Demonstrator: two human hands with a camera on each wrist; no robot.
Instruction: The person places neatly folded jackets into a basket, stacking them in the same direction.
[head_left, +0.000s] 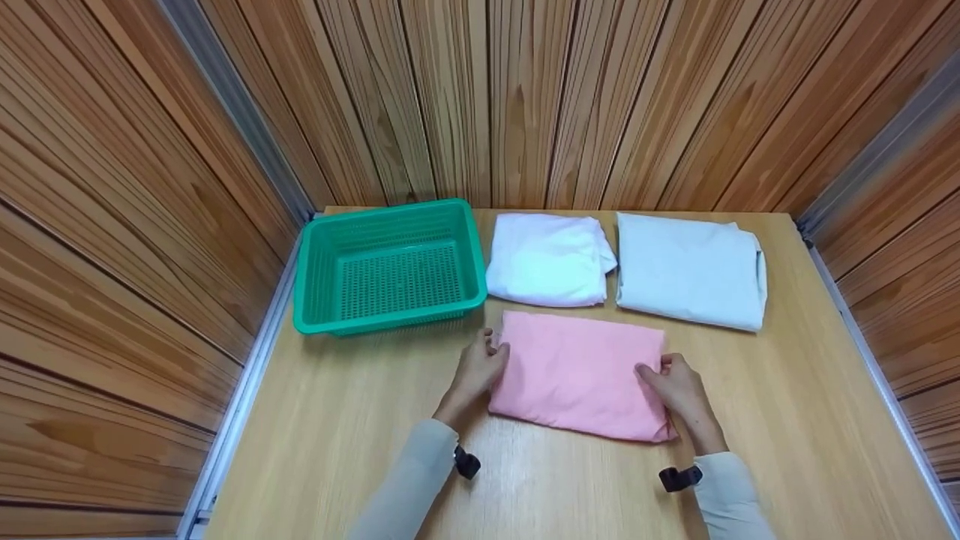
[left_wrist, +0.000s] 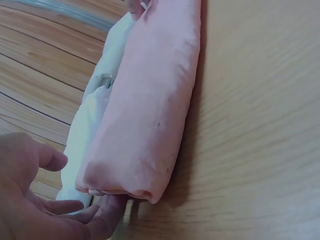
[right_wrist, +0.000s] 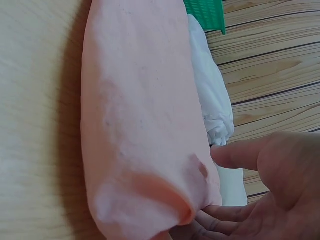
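Observation:
A folded pink cloth [head_left: 581,375] lies flat on the wooden table between the two hands. My left hand [head_left: 480,367] is at its left edge; in the left wrist view the thumb is raised off the cloth and the fingertips touch under the folded end. At the right edge is my right hand [head_left: 681,390], its thumb over the cloth's border and its other fingers along the side. In the right wrist view those fingers [right_wrist: 227,215] meet the cloth's end, where the fabric bulges into a loose fold. Whether the right thumb presses on the cloth is unclear.
Behind the pink cloth lie a folded pale pinkish-white cloth [head_left: 551,262] and, right of it, a folded light-blue cloth [head_left: 686,270]. A green perforated basket [head_left: 390,319] stands at the back left. Wood-plank walls [head_left: 517,105] enclose the table [head_left: 330,450] at the back and sides.

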